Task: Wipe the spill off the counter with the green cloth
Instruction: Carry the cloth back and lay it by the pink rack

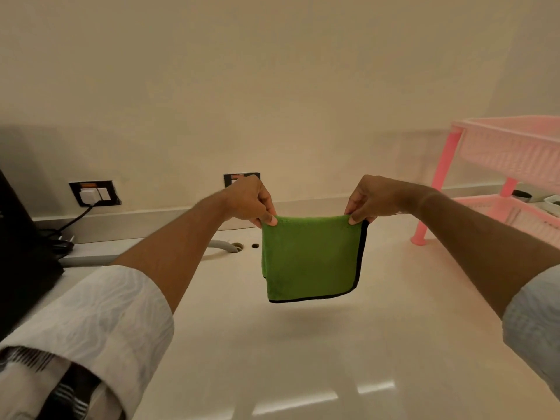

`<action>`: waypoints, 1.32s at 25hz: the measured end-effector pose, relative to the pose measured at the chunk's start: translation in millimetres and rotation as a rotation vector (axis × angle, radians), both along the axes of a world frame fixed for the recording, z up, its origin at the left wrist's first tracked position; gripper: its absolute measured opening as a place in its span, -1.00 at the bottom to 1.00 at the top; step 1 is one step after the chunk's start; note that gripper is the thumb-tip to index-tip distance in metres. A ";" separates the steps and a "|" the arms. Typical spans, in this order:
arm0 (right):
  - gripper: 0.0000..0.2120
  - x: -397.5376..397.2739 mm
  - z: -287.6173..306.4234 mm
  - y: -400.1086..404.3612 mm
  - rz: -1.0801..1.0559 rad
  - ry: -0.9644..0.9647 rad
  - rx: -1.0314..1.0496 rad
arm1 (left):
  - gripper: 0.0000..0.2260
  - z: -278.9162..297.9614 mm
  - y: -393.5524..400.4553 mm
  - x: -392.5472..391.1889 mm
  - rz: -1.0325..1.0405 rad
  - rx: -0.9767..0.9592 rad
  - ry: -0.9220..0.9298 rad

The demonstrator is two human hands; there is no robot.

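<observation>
A green cloth (310,257) with a black hem hangs folded in the air above the pale glossy counter (303,353). My left hand (250,200) pinches its top left corner and my right hand (371,198) pinches its top right corner. The cloth's lower edge hangs free, and its shadow falls on the counter below. I cannot make out a spill on the counter surface.
A pink plastic rack (512,177) stands on the counter at the right. A black appliance (21,247) sits at the left, with a cable to a wall socket (94,193). A grey hose (169,253) enters a hole near the wall. A second socket (235,178) is behind my left hand.
</observation>
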State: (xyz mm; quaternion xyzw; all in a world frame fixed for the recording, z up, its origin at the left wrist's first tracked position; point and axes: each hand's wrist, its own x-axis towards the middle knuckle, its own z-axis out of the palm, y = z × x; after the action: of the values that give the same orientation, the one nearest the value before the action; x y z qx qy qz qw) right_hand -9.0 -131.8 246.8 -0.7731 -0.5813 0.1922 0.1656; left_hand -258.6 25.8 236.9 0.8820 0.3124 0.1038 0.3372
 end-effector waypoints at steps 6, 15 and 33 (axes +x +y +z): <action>-0.85 105.9 -18.7 4.1 0.033 0.045 -0.027 | -0.89 -19.4 -11.8 98.8 0.057 0.004 0.006; -0.85 198.9 -43.7 43.9 -0.001 -0.007 0.003 | -0.87 -43.8 18.4 199.6 0.158 0.129 0.038; -0.87 239.9 -183.5 39.6 0.114 -0.138 -0.223 | -0.82 -181.6 -3.8 252.1 -0.241 0.341 0.294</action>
State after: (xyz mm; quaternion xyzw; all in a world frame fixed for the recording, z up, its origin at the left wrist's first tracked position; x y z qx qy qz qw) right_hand 231.0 -92.2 63.3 -0.7637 -0.6095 0.2111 0.0271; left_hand -6.5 22.0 55.3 0.9626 0.2288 -0.0152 0.1445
